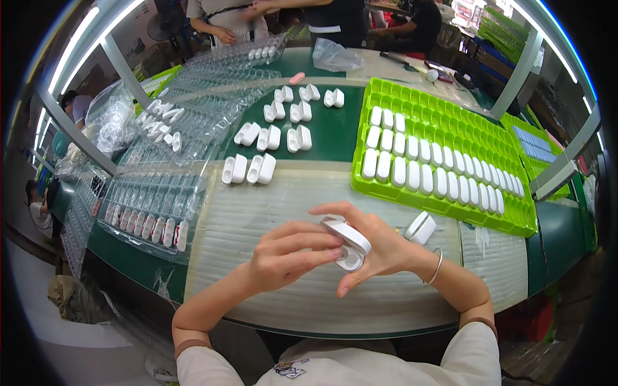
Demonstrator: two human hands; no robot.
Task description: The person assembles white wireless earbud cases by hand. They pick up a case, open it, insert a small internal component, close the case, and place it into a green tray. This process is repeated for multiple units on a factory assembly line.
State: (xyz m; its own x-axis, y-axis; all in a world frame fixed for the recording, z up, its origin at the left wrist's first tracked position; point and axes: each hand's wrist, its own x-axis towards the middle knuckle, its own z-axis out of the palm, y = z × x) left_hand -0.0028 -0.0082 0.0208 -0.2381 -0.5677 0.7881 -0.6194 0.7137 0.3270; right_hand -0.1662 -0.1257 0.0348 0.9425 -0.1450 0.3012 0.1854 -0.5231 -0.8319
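Over the middle front of the bench I hold a small white earbud case [349, 235] with its lid raised and its round hollows showing. My right hand [385, 246] is closed around the case from the right, thumb low and index finger stretched past the lid. From the left, my left hand [283, 255] grips the case's edge with its fingertips; its thumb is hidden. Just right of my right hand a white case [420, 228] lies on the ribbed mat [290, 193]. Beyond my hands, several open white cases [261, 168] stand in loose rows.
A lime-green tray [450, 210] at the right holds rows of closed white cases. Clear plastic trays [154, 193] at the left hold small white pieces. A pink piece [297, 78] and a plastic bag [336, 56] lie farther back, where other people stand. Metal posts flank the bench.
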